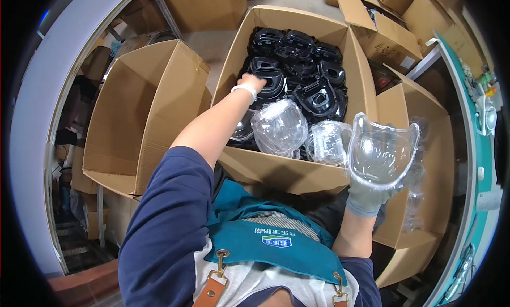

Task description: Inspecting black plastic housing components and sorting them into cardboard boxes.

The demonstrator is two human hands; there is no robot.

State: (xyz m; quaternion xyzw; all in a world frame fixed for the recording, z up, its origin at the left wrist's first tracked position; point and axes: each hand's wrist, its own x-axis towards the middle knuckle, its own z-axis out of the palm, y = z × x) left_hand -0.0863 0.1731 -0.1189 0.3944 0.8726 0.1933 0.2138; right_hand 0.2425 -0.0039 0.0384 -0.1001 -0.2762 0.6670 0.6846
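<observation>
A large cardboard box (297, 175) in front of me holds several glossy black plastic shells (324, 99) with oval openings. Clear plastic shells (280, 127) lie at its near side. Reaching into the box from the left, my left hand (252, 83), with a white band at the wrist, closes on the edge of a black plastic shell (273, 83); its fingertips are partly hidden. My right hand (367, 196), in a grey glove, holds up a clear plastic shell (383, 153) just outside the box's right near corner. Most of its fingers show only blurrily through the plastic.
To the left stands an open cardboard box (119, 126). Another open carton (433, 174) on the right has clear plastic pieces (415, 201) along its inside. Beyond it runs a teal-edged table (470, 131) with small items on it. More cartons (382, 39) stand at the back right.
</observation>
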